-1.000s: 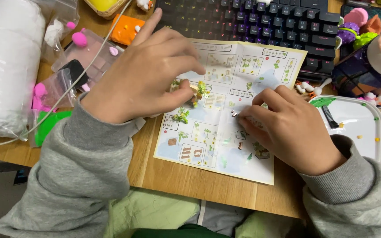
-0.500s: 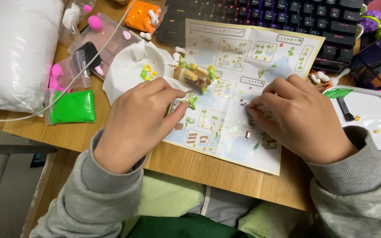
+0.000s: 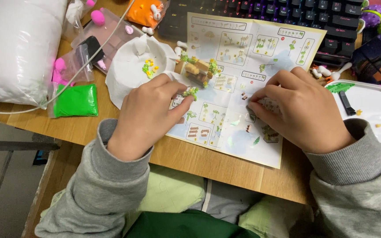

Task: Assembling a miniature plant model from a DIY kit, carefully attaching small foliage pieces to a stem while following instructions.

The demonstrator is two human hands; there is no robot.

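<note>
While left hand pinches green sprig, right hand curls on leaflet

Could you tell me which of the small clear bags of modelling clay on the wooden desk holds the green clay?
The clear bag of green clay, lying nearest the desk's front edge, below the bags of pink clay and left of the left hand.

Two hands, left hand and right hand, rest on one instruction sheet. One keyboard, one green bag and one white bowl lie nearby.

An instruction sheet lies before the keyboard (bowl to its left).
</note>
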